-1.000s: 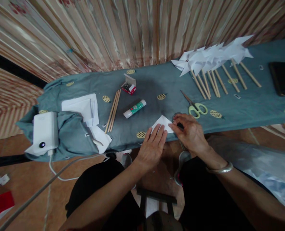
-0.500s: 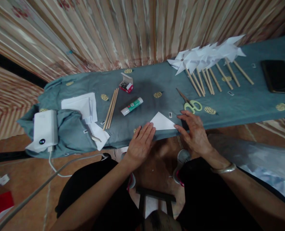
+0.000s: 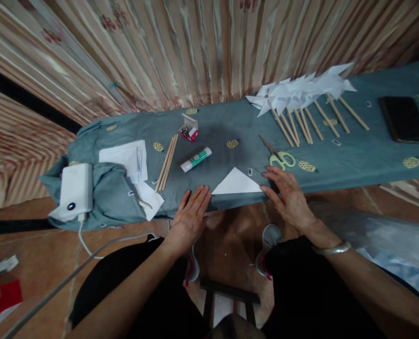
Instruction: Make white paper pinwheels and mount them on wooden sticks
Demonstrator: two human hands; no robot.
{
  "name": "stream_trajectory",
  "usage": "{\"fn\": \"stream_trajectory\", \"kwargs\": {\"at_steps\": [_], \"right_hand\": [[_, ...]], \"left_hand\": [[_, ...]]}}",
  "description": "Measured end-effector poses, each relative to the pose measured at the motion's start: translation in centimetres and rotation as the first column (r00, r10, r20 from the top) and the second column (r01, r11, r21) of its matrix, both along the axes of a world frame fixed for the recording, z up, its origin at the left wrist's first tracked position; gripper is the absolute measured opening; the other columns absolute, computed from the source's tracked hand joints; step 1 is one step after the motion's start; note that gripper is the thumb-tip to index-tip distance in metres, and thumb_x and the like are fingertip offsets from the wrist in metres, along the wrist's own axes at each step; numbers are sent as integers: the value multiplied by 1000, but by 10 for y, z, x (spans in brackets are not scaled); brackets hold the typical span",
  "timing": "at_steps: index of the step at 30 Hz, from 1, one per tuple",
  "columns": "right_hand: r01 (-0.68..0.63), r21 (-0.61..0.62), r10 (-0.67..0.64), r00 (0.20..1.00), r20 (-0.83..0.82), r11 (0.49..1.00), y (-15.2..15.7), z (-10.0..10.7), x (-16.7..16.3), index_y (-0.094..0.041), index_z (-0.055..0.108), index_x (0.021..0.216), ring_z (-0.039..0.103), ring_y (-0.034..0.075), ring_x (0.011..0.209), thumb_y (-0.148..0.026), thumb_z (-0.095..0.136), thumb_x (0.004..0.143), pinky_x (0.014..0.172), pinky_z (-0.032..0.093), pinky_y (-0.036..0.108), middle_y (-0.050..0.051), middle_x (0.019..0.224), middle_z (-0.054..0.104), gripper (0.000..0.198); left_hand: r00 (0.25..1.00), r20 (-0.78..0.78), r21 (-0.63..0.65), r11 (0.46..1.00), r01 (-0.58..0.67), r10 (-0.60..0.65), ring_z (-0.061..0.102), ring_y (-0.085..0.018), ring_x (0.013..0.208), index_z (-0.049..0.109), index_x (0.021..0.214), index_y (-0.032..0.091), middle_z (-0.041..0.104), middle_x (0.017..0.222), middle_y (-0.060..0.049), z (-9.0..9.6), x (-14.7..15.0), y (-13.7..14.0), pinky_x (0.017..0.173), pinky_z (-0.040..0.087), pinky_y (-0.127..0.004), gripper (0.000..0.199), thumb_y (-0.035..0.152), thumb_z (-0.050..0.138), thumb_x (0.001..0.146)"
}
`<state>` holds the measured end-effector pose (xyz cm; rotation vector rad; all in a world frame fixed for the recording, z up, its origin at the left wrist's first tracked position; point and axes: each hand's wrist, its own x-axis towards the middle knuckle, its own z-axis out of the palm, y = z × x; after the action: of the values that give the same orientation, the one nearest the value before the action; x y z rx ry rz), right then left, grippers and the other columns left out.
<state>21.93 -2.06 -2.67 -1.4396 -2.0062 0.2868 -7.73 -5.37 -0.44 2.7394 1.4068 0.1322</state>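
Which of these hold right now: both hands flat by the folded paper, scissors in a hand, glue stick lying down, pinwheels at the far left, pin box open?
1. Left hand and right hand flank the white folded paper triangle: true.
2. The green-handled scissors are held: false, they lie on the blue-grey cloth.
3. The white and green glue stick lies flat: true.
4. The white paper pinwheels on wooden sticks are far left: false, far right.
5. The small red pin box is open: true.

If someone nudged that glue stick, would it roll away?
Probably a little. The glue stick is a round tube lying on its side, so it could roll sideways. The cloth under it looks soft and wrinkled, which would likely stop it soon. It looks light and stiff.
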Motion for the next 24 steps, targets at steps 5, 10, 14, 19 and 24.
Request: {"fn": "stream_trajectory", "kwargs": {"at_steps": [5, 10, 14, 19, 24], "right_hand": [[7, -50, -8, 1000, -19, 999, 2, 8, -6, -22, 61, 116, 52, 30, 123, -40, 44, 95, 103, 40, 53, 13, 130, 58, 32], [0, -87, -5, 998, -63, 996, 3, 8, -20, -24, 63, 109, 52, 31, 124, -46, 53, 90, 102, 40, 54, 12, 130, 59, 31], [11, -95, -27, 984, -174, 995, 6, 7, -25, -23, 64, 93, 56, 29, 120, -42, 60, 86, 100, 43, 52, 11, 125, 62, 21], [53, -125, -87, 956, -280, 991, 5, 20, -24, -23, 62, 86, 64, 25, 108, -36, 60, 87, 91, 50, 44, 9, 120, 66, 14], [25, -58, -34, 989, -146, 998, -4, 35, -33, -24, 63, 90, 67, 21, 80, -34, 55, 90, 75, 53, 36, 5, 93, 72, 13]], "left_hand": [[993, 116, 13, 1000, -21, 19, 45, -28, 133, 51, 132, 11, 52, 141, -16, 0, 4, 8, 110, 37, -50, 44, 19, 47, 89], [973, 225, 23, 998, -64, 57, 54, -27, 122, 53, 127, 11, 60, 130, -16, 5, 10, 19, 104, 44, -48, 39, 17, 47, 89], [963, 258, 6, 997, -82, 78, 55, -27, 119, 51, 129, 10, 60, 130, -17, 8, 12, 25, 103, 44, -47, 41, 17, 49, 89], [937, 340, 73, 992, -106, 75, 46, -28, 130, 35, 141, 9, 47, 141, -21, 17, 20, 30, 106, 42, -45, 54, 20, 49, 90], [929, 362, 168, 986, 20, -81, 50, -24, 126, 35, 141, 11, 39, 148, -21, 30, 44, 26, 103, 46, -38, 48, 15, 44, 93]]}}
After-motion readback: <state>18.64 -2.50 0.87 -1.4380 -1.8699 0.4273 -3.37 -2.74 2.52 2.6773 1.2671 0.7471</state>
